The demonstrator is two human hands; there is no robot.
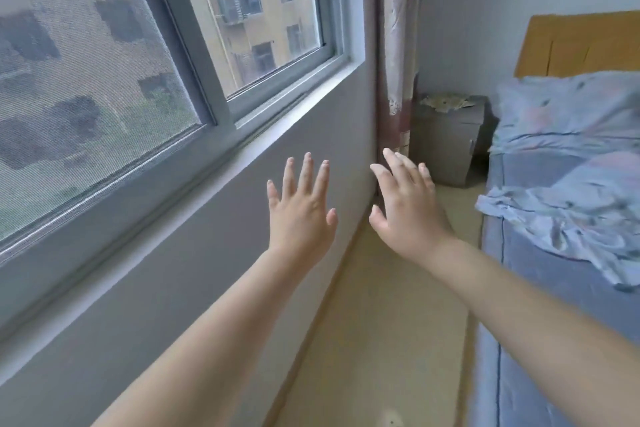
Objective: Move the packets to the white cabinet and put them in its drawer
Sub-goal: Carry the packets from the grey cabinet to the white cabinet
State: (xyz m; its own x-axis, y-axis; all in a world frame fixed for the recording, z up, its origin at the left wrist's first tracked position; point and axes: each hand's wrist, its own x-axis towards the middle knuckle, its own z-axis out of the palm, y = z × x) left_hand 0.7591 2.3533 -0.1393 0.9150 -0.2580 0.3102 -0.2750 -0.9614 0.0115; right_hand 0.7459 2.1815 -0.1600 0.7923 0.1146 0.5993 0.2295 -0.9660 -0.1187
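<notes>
Window frame (221, 94): smooth grey metal or plastic, cannot tell which; left pane covered by fine woven mesh screen (86, 97). Bedsheet (554, 184): soft, creased blue cloth; headboard (581, 45): matt yellowish wood; wall (207, 236): smooth, matt paint; cabinet (446, 142): matt grey-white board.

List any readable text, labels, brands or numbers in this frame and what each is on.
None can be read.
Items on the small cabinet top: pale, too small and blurred to show any print.
Bedding: pattern only, no lettering.
Buildings through the window: no signs legible.
Left hand and right hand: open, holding nothing printed.
</notes>
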